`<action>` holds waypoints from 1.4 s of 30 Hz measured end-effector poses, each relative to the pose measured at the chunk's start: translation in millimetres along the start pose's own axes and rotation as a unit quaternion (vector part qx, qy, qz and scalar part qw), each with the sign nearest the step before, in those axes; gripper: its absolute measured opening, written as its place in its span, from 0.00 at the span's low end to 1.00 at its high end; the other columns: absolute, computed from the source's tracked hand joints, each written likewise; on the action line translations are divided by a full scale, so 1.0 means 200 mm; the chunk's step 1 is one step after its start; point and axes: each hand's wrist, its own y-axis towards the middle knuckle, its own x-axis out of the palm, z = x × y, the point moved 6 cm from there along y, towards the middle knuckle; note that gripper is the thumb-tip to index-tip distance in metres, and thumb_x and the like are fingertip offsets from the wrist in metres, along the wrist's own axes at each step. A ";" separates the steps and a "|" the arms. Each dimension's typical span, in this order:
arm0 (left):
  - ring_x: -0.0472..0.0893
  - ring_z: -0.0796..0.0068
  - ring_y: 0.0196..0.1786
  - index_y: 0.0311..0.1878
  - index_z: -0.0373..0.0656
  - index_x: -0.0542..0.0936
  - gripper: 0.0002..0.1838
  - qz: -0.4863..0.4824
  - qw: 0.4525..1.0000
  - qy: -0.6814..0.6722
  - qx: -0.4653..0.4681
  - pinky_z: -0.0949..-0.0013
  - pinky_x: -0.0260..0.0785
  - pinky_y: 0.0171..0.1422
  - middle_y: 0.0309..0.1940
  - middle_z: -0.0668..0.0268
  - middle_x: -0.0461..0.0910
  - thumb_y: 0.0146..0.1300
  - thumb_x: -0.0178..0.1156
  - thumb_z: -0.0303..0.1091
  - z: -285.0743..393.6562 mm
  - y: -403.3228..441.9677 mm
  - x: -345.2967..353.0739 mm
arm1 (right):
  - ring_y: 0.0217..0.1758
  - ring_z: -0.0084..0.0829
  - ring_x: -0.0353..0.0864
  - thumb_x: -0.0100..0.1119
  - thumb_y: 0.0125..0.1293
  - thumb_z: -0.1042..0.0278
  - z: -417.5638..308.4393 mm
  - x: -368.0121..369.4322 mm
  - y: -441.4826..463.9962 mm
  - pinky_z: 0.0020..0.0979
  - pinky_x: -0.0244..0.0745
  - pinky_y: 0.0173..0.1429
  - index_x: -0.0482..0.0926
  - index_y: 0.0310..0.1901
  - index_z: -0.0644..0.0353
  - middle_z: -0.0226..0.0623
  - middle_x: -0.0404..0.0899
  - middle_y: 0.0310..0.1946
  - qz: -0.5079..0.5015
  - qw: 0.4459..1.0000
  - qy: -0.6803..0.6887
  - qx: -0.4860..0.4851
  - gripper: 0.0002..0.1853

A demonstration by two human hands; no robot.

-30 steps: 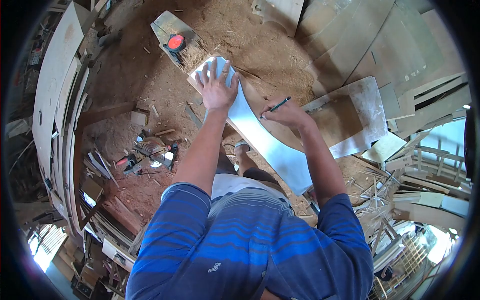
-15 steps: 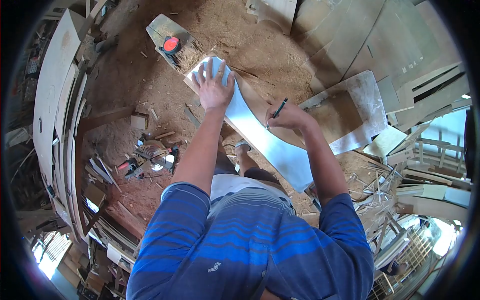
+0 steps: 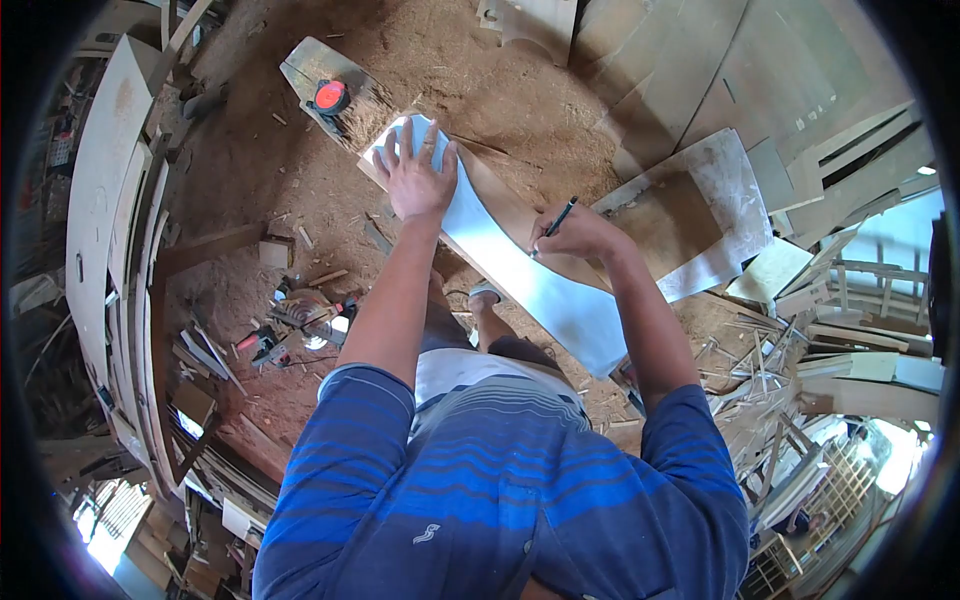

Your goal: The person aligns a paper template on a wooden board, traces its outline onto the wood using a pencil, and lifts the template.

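Note:
A long white curved template (image 3: 500, 255) lies on a brown wooden board (image 3: 495, 190). My left hand (image 3: 418, 180) rests flat near the template's upper end with its fingers spread. A dark pencil (image 3: 561, 217) is pinched in my right hand (image 3: 575, 235), its tip down at the curved edge of the template about midway along. The lower right end of the template shows beside my right forearm.
A red and black round tool (image 3: 330, 97) sits on a plank (image 3: 318, 60) beyond the board. A power saw (image 3: 305, 318) stands on the dusty floor at left. Wood sheets (image 3: 110, 200) lean at far left; a dusty panel (image 3: 735, 190) and scrap wood lie at right.
From a second ago, my right hand has moved a little down along the curved edge, and the pencil stands more upright. My left hand stays on the template. The whole view has shifted slightly.

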 end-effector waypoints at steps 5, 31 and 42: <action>0.61 0.53 0.88 0.78 0.70 0.80 0.30 -0.003 1.000 0.001 -0.003 0.37 0.39 0.94 0.84 0.64 0.68 0.78 0.56 0.64 0.01 -0.01 0.00 | 0.37 0.33 0.88 0.71 0.57 0.64 0.01 -0.01 -0.07 0.36 0.80 0.45 0.91 0.34 0.60 0.40 0.90 0.31 -0.011 0.998 0.037 0.048 0.09; 0.63 0.59 0.86 0.86 0.56 0.70 0.37 0.002 0.999 0.018 0.040 0.49 0.45 0.92 0.86 0.67 0.66 0.84 0.45 0.66 0.02 -0.03 0.01 | 0.43 0.47 0.90 0.80 0.62 0.66 0.54 0.75 -1.54 0.44 0.83 0.51 0.76 0.50 0.62 0.45 0.87 0.37 0.594 0.743 0.123 0.282 0.23; 0.63 0.49 0.85 0.85 0.46 0.68 0.38 -0.012 0.981 -0.150 0.119 0.39 0.44 0.91 0.82 0.52 0.70 0.83 0.51 0.61 -0.11 -0.01 0.01 | 0.35 0.37 0.89 0.78 0.61 0.72 -0.21 0.61 -1.57 0.38 0.82 0.44 0.79 0.45 0.63 0.42 0.87 0.31 0.646 0.709 0.097 0.266 0.16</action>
